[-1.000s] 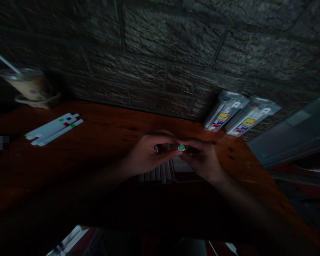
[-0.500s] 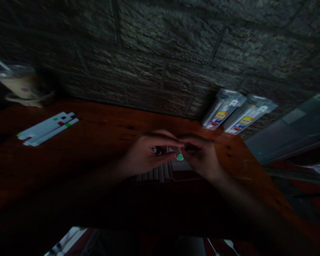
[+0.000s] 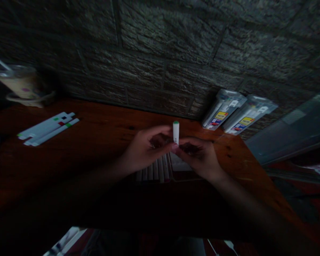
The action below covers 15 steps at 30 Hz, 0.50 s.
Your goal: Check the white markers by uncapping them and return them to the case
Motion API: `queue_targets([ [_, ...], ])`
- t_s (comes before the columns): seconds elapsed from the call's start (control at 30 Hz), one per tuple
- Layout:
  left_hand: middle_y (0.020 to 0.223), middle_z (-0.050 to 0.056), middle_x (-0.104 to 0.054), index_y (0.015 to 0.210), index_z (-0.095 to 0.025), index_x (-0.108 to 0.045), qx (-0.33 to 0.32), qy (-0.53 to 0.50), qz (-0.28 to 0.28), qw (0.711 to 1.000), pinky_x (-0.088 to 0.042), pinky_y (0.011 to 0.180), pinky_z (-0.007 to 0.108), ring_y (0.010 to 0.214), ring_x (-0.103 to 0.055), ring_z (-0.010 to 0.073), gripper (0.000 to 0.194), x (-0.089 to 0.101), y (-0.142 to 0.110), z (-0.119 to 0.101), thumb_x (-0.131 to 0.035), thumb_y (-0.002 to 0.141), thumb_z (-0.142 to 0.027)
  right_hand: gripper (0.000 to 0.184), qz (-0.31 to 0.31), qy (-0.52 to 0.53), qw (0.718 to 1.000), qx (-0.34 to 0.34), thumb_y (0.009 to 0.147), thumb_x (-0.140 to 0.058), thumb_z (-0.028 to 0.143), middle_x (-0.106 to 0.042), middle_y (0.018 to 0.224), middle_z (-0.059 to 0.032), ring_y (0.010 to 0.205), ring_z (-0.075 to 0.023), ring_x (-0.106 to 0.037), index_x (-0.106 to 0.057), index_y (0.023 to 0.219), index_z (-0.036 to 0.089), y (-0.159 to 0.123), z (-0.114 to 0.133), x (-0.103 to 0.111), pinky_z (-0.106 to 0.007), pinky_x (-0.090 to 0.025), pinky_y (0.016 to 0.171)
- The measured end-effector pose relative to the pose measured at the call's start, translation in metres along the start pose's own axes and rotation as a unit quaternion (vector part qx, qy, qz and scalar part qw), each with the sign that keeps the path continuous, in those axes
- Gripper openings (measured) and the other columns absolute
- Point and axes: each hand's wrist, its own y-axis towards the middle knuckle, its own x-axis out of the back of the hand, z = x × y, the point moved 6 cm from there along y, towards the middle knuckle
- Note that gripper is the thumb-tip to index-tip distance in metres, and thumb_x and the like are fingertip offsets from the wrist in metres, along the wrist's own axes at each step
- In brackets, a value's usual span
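A white marker [image 3: 176,132] with a green end stands nearly upright between my hands. The fingers of my left hand [image 3: 146,147] are closed on it from the left. From the right, my right hand [image 3: 200,154] pinches the same marker, thumb near its lower visible part. Below the hands, a row of white markers [image 3: 155,171] lies in an open case [image 3: 181,175], partly covered by the hands. The marker's lower end is hidden by my fingers.
Several white markers [image 3: 49,128] with coloured ends lie together at the left. Behind them is a drink cup [image 3: 18,81] with a straw in a holder. Two clear marker boxes [image 3: 220,112] lean against the stone wall [image 3: 149,53] at the right of the wooden table [image 3: 104,124].
The marker has been turned: its green end faced me before and now points up. Both hands stay in about the same place, with their fingers shifted around it.
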Motion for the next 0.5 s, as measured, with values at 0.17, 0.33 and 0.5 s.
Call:
queue_targets([
  [0.17,0.095,0.005,-0.075,0.157,-0.025,-0.039,0.059,-0.116,-0.023,0.991,-0.053,0.056,0.022,0.064,-0.065,0.012,0.077,0.002,0.003,0.011,-0.075,0.089,-0.028,0.036,0.027,0.119,0.989,-0.089,0.08,-0.084,0.024,-0.07,0.071,0.0033,0.049,-0.0085,-0.056,-0.072,0.114,0.022,0.001,-0.004,-0.006,-0.02,-0.048,0.042],
  [0.33,0.084,0.003,-0.072,0.137,-0.022,-0.064,0.086,-0.116,-0.029,0.989,-0.047,0.05,0.02,0.056,-0.058,0.0093,0.047,0.004,0.006,0.013,-0.071,0.091,-0.028,0.055,0.07,0.187,0.971,-0.133,0.083,-0.082,0.022,-0.073,0.076,0.0023,0.049,-0.0099,-0.059,-0.063,0.134,0.028,-0.002,-0.004,-0.011,-0.021,-0.054,0.041],
  [0.5,0.08,0.002,-0.072,0.111,-0.019,-0.077,0.149,-0.159,-0.012,0.976,-0.044,0.05,0.02,0.055,-0.056,0.0081,0.026,0.0,0.007,0.02,-0.074,0.087,-0.027,0.03,0.088,0.266,0.952,-0.124,0.087,-0.077,0.023,-0.075,0.078,0.0011,0.052,-0.0097,-0.062,-0.076,0.117,0.028,-0.002,0.006,-0.014,-0.019,-0.055,0.042],
])
